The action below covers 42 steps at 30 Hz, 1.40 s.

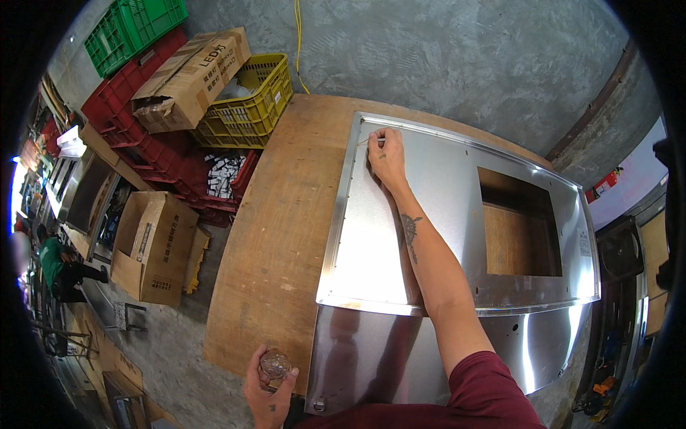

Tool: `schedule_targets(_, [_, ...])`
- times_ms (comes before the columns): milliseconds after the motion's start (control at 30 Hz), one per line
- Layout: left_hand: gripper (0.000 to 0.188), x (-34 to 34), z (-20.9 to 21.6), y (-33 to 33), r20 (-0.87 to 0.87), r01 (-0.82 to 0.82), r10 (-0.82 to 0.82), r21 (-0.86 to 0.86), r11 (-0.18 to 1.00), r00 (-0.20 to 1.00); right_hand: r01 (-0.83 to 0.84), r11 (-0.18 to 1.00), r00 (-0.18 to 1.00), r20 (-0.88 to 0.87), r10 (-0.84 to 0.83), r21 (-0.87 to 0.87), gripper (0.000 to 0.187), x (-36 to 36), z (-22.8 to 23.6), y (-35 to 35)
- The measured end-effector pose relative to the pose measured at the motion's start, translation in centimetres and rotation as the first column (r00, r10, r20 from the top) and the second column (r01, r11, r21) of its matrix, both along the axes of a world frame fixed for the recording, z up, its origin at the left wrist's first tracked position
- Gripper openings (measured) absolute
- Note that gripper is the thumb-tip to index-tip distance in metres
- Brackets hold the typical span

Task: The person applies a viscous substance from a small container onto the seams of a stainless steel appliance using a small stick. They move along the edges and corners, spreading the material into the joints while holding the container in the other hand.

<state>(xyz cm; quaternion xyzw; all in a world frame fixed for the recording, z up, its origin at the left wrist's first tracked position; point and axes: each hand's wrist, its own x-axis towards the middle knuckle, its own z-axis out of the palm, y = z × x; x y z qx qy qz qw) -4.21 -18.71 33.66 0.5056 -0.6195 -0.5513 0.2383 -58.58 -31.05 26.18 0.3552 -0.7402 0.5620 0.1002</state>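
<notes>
You stand in a workshop or small factory. A bare concrete floor (pixel 457 50) runs under a worn wooden workbench (pixel 271 236) that bears a folded stainless sheet-metal panel (pixel 443 186) with a square cutout. On your far left, red, green and yellow plastic crates (pixel 246 100) and cardboard boxes (pixel 153 247) pile up, and another person (pixel 57 268) works on the floor beyond them.

The near end of the steel panel (pixel 457 214) is cut off behind the maroon sleeve (pixel 486 390) and the lower edge. What is pinched in the grip of the right hand (pixel 386 157) is too small to be identified. The small clear object (pixel 274 365) in the left hand (pixel 268 390) is partly covered by fingers; its kind cannot be determined. The far left is blurred by the lens rim.
</notes>
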Motion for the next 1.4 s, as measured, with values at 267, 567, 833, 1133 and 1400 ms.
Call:
schedule_targets(267, [0.076, -0.7, 0.6, -0.6, 0.055, 0.014, -0.014, -0.003, 1.0, 0.998, 0.015, 0.999, 1.0, -0.003, -0.015, -0.034, 0.028, -0.7, 0.6, -0.7])
schedule_targets(567, [0.077, 0.4, -1.3, -1.0, 0.019, 0.018, -0.017, -0.05, 0.999, 1.0, 0.078, 0.995, 0.996, 0.042, -0.076, -0.056, 0.027, -4.0, 0.2, -2.6])
schedule_targets(833, [0.077, 0.0, -1.8, -1.3, 0.058, -0.033, 0.032, 0.013, 0.999, 0.998, 0.059, 0.997, 0.996, -0.062, -0.062, -0.058, 0.026, -5.6, -0.8, -3.6])
schedule_targets(1133, [0.073, -0.7, -0.8, -1.3, 0.071, 0.046, -0.046, 0.003, 0.999, 0.996, 0.05, 0.998, 0.998, -0.021, -0.051, -0.044, 0.025, -5.1, -0.2, -3.6])
schedule_targets(1400, [0.072, -0.5, -1.1, -1.3, 0.033, 0.039, -0.041, 0.047, 0.998, 0.999, 0.048, 0.998, 0.999, -0.023, -0.049, -0.044, 0.027, -4.9, 0.0, -3.5])
